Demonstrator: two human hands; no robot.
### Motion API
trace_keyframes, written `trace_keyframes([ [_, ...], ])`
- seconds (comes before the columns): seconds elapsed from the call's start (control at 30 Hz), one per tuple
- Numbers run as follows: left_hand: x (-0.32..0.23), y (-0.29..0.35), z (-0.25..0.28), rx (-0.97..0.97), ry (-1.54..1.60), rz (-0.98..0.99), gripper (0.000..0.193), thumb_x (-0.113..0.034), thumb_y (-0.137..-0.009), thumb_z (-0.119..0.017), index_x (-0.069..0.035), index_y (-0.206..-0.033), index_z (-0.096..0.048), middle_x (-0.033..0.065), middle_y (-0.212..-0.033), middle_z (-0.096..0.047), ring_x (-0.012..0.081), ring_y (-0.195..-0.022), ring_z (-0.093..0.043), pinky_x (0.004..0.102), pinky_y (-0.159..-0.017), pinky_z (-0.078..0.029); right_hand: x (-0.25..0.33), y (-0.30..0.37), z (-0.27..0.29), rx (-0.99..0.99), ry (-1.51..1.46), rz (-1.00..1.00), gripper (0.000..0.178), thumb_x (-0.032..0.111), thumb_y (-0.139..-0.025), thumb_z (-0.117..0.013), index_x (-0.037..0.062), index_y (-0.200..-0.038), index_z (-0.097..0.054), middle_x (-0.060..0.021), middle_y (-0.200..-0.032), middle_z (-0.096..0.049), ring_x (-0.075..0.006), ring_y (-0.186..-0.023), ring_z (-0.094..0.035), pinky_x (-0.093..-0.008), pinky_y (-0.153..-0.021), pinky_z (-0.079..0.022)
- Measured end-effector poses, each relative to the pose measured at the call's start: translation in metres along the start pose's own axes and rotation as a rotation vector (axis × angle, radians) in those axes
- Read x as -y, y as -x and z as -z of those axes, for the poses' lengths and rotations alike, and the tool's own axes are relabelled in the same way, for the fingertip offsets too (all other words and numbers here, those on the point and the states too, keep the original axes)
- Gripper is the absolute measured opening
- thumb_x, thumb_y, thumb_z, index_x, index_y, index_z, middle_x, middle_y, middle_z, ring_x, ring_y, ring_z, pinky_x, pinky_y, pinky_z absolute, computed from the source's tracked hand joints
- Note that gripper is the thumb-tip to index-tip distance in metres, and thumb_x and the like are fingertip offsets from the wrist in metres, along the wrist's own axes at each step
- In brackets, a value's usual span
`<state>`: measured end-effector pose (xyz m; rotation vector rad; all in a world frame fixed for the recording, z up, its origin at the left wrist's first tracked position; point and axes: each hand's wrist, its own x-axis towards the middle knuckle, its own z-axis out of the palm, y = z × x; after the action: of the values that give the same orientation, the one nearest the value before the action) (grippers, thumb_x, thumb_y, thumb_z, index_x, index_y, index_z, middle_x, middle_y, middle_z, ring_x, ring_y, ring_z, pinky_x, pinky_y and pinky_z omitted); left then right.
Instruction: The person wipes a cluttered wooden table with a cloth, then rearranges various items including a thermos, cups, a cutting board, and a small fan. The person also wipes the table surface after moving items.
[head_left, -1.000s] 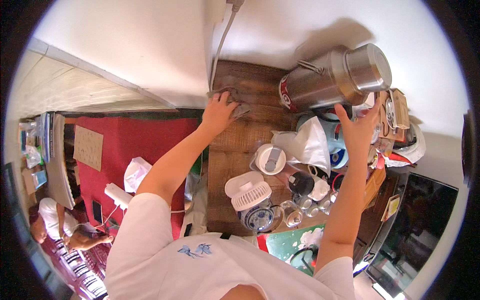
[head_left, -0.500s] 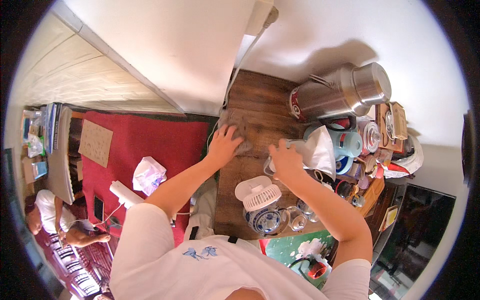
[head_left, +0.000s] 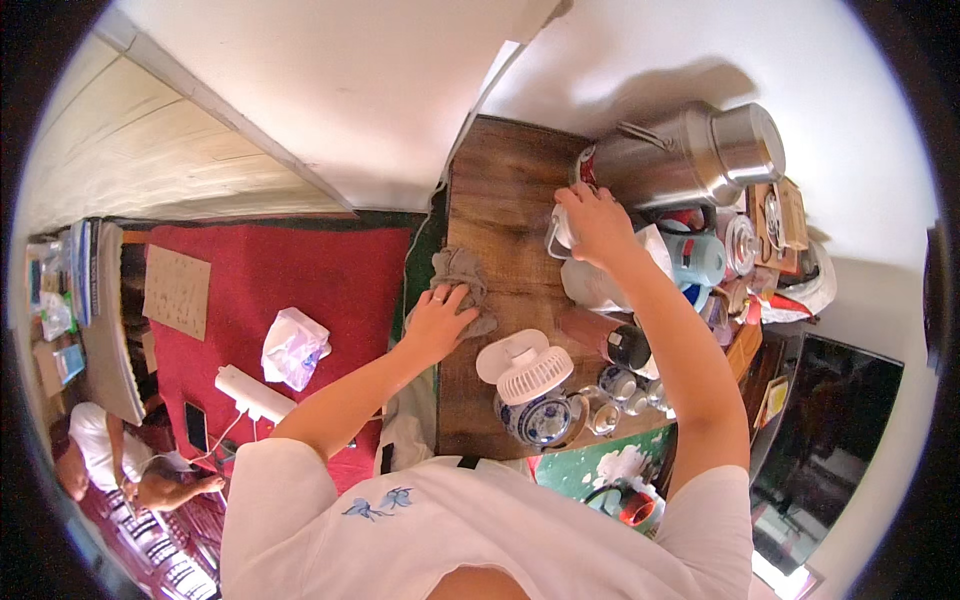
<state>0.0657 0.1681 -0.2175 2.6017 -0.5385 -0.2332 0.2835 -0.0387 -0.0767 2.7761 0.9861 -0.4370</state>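
My left hand [head_left: 443, 322] presses on a crumpled grey cloth [head_left: 458, 272] at the left edge of the wooden tabletop [head_left: 510, 215], its fingers bent over the fabric. My right hand [head_left: 598, 228] grips a small, clear, whitish cup-like thing [head_left: 560, 235] close to the base of a large steel thermos [head_left: 690, 155]. The fingers partly cover it, so its exact kind is unclear. Beneath my right wrist lies a white, bag-like thing [head_left: 592, 286]. Nearer to me, a white mini fan [head_left: 530, 368] sits by a blue-and-white porcelain pot [head_left: 538, 418].
Jars, small cups and a light-blue jug [head_left: 697, 258] crowd the right side. A red-covered surface [head_left: 240, 270] at left holds a tissue pack [head_left: 295, 347], a white power strip [head_left: 250, 393] and a phone [head_left: 195, 428]. Someone [head_left: 100, 440] sits at far left.
My right hand has moved away from me toward the thermos with the cup-like thing. My left hand has come slightly nearer with the cloth. The white bag-like thing now lies flatter.
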Motion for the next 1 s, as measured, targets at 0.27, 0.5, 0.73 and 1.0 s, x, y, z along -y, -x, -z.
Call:
trace_keyframes([
  [0.27,0.007,-0.036,0.007,-0.152,-0.04,-0.138,0.065,-0.021,-0.067,-0.08,-0.018,-0.127,-0.056,0.0145,-0.13,-0.048,0.0342,-0.128,-0.041,0.0505,-0.104,-0.035,-0.007,0.019,-0.008,-0.201,0.204,0.117,0.076,0.003,-0.066,-0.077,0.0195,-0.134,-0.047,-0.0142,-0.139,-0.044,-0.0384,-0.127,-0.044,-0.0483,-0.106,-0.039],
  [0.5,-0.006,-0.015,-0.01,-0.034,-0.089,-0.005,0.059,-0.019,-0.07,-0.078,-0.014,-0.124,-0.057,0.0155,-0.128,-0.049,0.0375,-0.125,-0.043,0.0496,-0.101,-0.039,0.063,0.127,0.027,-0.136,-0.516,0.178,0.058,0.004,-0.069,-0.071,0.0138,-0.124,-0.056,-0.012,-0.134,-0.05,-0.0336,-0.131,-0.041,-0.0487,-0.109,-0.035],
  [0.73,-0.064,0.082,-0.012,0.16,-0.139,0.115,0.048,-0.017,-0.077,-0.069,-0.006,-0.122,-0.055,0.0206,-0.118,-0.049,0.0406,-0.116,-0.046,0.0503,-0.095,-0.041,0.119,0.204,-0.071,-0.256,-0.455,0.146,0.047,0.01,-0.073,-0.069,0.0135,-0.119,-0.06,-0.0095,-0.131,-0.052,-0.0298,-0.132,-0.041,-0.0484,-0.114,-0.027],
  [1.0,-0.154,0.138,-0.081,0.192,-0.109,-0.042,0.039,-0.012,-0.075,-0.063,-0.006,-0.113,-0.058,0.0204,-0.107,-0.049,0.0401,-0.105,-0.049,0.0503,-0.091,-0.042,0.12,0.207,-0.092,-0.549,-0.556,0.152,0.047,0.007,-0.075,-0.064,0.0138,-0.122,-0.06,-0.0103,-0.132,-0.052,-0.0308,-0.133,-0.04,-0.0496,-0.114,-0.027],
])
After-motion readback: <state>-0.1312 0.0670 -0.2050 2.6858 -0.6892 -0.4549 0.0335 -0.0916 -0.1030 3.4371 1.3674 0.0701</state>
